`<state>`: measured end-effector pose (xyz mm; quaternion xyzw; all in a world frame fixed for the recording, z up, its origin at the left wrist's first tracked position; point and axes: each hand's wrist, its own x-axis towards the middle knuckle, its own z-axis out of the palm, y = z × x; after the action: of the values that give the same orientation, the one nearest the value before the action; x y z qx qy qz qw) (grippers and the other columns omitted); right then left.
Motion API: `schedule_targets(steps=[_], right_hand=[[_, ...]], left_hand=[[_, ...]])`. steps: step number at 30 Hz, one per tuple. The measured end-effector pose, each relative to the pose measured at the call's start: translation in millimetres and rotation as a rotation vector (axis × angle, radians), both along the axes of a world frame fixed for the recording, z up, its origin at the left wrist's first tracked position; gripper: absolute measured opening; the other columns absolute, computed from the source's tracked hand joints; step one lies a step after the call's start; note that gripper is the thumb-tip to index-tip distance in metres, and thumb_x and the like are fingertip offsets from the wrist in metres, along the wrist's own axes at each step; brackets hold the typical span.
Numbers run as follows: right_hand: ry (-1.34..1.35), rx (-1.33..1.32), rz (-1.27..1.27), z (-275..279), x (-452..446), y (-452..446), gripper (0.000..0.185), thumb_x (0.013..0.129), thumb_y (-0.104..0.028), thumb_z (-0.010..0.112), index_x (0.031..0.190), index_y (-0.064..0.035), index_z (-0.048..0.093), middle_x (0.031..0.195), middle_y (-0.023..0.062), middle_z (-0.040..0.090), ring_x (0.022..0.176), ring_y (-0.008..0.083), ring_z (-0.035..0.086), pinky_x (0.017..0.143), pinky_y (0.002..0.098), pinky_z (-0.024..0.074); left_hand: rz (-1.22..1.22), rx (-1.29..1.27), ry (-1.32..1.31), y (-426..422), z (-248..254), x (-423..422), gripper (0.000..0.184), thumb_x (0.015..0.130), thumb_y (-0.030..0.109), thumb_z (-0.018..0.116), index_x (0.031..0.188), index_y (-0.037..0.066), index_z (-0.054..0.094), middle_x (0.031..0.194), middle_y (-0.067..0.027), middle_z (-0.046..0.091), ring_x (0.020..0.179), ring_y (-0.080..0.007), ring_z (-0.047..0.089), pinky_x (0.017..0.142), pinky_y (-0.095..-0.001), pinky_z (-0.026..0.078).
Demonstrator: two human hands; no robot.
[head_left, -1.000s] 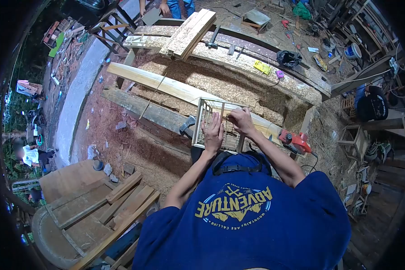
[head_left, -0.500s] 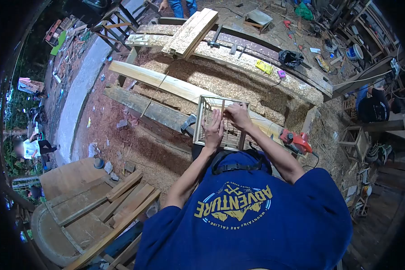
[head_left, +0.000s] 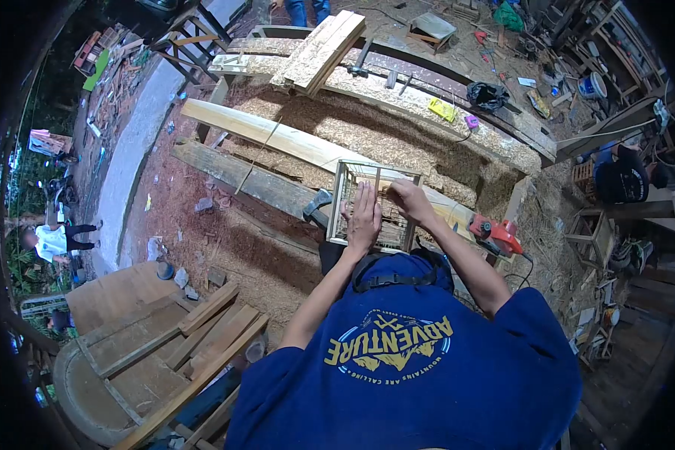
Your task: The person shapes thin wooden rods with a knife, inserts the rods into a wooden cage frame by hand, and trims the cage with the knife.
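Observation:
A small wooden cage-like frame (head_left: 340, 196) with thin bars stands at my lap, against a long pale plank (head_left: 270, 137). My left hand (head_left: 365, 216) lies over the frame's barred side with its fingers stretched out together. Close to its fingertips a thin upright brown strip (head_left: 377, 178) shows. My right hand (head_left: 410, 201) is at the frame's right side, fingers curled in a pinch; whatever they hold is hidden. Just left of the frame, a hammer head (head_left: 318, 204) rests by the weathered beam (head_left: 240, 174).
A red power tool (head_left: 496, 234) lies right of my arm. Beyond, a sawdust-covered bench (head_left: 427, 105) carries stacked boards (head_left: 319, 52), a hammer (head_left: 361, 60), a yellow item (head_left: 442, 109) and a black bag (head_left: 487, 95). Timber pieces (head_left: 210, 330) lie lower left. People are at the edges.
My right hand has moved slightly down and right, its fingers more curled. My left hand lies flatter on the frame, which has shifted slightly right.

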<state>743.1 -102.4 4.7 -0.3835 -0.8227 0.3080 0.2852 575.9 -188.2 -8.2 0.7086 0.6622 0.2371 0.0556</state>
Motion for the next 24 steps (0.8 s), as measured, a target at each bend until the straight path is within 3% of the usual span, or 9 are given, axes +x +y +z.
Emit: schedule_targets(steps=[8, 11, 24], right_hand=[[0.118, -0.033, 0.03, -14.7, -4.3, 5.8, 0.012, 0.077, 0.006, 0.062, 0.086, -0.0003, 0.058, 0.081, 0.0176, 0.058, 0.077, 0.0368, 0.06, 0.068, 0.0435, 0.0475], [0.074, -0.09, 0.041, -17.8, -3.9, 9.9, 0.012, 0.078, 0.005, 0.064, 0.089, 0.0023, 0.06, 0.083, 0.0171, 0.059, 0.083, 0.0351, 0.06, 0.075, 0.0412, 0.0487], [0.112, -0.088, -0.01, -21.1, -16.2, 9.3, 0.014, 0.075, 0.01, 0.062, 0.087, 0.0031, 0.059, 0.078, 0.0163, 0.059, 0.077, 0.0321, 0.06, 0.07, 0.0397, 0.0481]], left_hand=[[-0.028, -0.007, -0.098, 6.1, -7.4, -5.5, 0.051, 0.099, 0.019, 0.047, 0.147, 0.003, 0.045, 0.155, -0.0103, 0.043, 0.148, -0.0204, 0.033, 0.115, -0.0491, 0.017], [-0.024, -0.012, -0.091, 7.7, -5.5, -5.6, 0.051, 0.099, 0.019, 0.047, 0.147, 0.002, 0.045, 0.156, -0.01, 0.043, 0.149, -0.0199, 0.033, 0.115, -0.0501, 0.015], [-0.033, -0.017, -0.081, 11.2, -5.7, -6.2, 0.053, 0.098, 0.018, 0.046, 0.149, 0.003, 0.042, 0.156, -0.0108, 0.042, 0.149, -0.0208, 0.033, 0.116, -0.0513, 0.011]])
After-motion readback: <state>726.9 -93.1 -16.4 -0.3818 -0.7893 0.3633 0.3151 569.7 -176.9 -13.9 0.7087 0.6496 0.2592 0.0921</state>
